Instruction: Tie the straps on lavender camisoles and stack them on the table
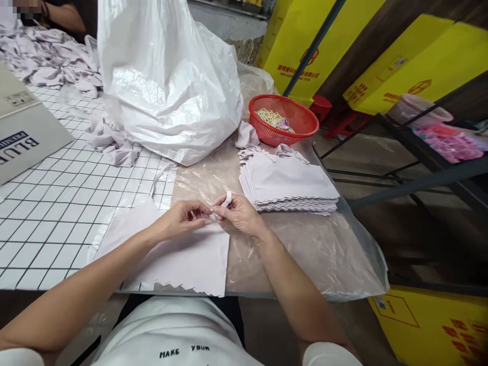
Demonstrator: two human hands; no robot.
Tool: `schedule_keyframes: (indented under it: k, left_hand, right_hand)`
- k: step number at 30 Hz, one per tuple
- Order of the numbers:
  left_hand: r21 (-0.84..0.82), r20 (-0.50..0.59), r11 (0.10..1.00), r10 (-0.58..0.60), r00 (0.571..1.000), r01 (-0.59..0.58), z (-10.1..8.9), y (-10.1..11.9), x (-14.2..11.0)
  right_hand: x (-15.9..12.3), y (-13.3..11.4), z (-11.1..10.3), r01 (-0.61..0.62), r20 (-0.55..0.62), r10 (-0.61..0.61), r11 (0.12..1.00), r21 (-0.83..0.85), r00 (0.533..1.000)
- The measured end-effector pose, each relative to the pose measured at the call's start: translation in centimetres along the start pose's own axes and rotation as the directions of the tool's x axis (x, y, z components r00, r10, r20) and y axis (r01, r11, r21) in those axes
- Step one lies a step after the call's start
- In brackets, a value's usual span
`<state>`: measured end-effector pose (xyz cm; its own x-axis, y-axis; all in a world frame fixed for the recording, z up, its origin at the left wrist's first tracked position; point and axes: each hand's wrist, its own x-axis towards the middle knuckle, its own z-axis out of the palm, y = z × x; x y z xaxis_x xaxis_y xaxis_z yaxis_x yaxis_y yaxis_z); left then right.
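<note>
A pale lilac fabric piece [179, 254] with a zigzag-cut edge lies flat on the table in front of me. My left hand [183, 217] pinches its far corner, fingers closed on the cloth. My right hand [238, 213] meets it there, fingers pinched around a small white loop or strip [227, 198] at the same corner. A neat stack of the same fabric pieces [287, 185] sits just right of my hands.
A big white plastic bag [168, 76] stands behind. A red basket [284, 119] with small items sits at the back right. Loose fabric [46, 56] piles at the far left by another person's arm. A grey box [23, 127] lies left; yellow cartons [427, 66] stand right.
</note>
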<state>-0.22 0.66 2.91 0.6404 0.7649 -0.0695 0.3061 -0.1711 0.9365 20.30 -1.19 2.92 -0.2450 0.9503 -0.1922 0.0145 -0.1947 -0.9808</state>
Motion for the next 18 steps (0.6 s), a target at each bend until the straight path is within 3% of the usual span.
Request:
schedule_keyframes:
  k: [5, 11, 18]
  left_hand:
    - [-0.165, -0.033, 0.981, -0.106, 0.994, 0.099, 0.7, -0.8, 1.0]
    - [-0.274, -0.097, 0.955, -0.15, 0.984, 0.118, 1.3, -1.0, 1.1]
    - [-0.275, -0.097, 0.959, -0.098, 0.99, 0.068, 1.1, -0.9, 0.9]
  right_hand:
    - [0.9, 1.0, 1.2, -0.02, -0.112, 0.035, 0.991, 0.132, 0.993]
    - [1.0, 1.9, 1.3, -0.034, -0.133, 0.06, 0.98, 0.194, 0.989]
    - [1.3, 2.7, 1.0, -0.062, -0.125, 0.084, 0.983, 0.171, 0.989]
